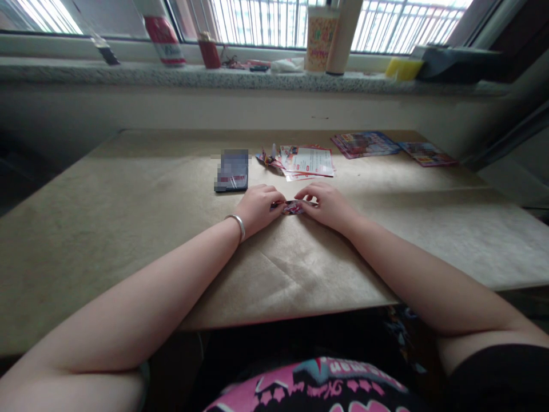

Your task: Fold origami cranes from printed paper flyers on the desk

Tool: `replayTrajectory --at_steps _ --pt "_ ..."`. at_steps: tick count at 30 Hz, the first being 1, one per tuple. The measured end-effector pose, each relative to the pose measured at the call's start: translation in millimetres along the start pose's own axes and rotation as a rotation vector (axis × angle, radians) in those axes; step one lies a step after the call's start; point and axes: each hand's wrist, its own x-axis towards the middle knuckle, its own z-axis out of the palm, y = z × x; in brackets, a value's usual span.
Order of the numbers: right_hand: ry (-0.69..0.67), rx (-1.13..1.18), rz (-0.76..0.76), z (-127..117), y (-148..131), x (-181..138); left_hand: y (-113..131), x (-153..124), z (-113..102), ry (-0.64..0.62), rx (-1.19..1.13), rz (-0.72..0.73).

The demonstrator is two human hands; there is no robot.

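A small folded piece of printed paper (294,207) lies on the brown paper-covered table (128,229), pinched from both sides. My left hand (256,207), with a silver bangle on the wrist, has its fingers curled onto the paper's left end. My right hand (323,204) presses its fingertips on the right end. Both hands rest on the table, close together.
A dark phone (232,170) lies just beyond my left hand. Past it are a folded paper shape (268,158), a stack of printed leaflets (307,161) and more leaflets (365,143) at the far right. Cups, bottles and a yellow sponge (403,68) stand on the windowsill.
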Motion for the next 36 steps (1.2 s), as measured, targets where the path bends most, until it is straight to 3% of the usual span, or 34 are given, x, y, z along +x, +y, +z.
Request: replayTrajectory --at_steps 8,24,36 --pt "-0.046 -0.188 -0.073 6.5 -1.1 3.4 1.0 -2.4 0.9 -0.012 0.007 0.077" --pt "-0.151 -0.322 -0.228 1.5 -4.9 0.1 2.2 -5.5 -4.8 -0.071 -0.019 0.129" --pt "-0.143 -0.278 -0.252 3.2 2.9 1.0 5.6 -4.2 -4.4 -0.074 -0.013 0.147"
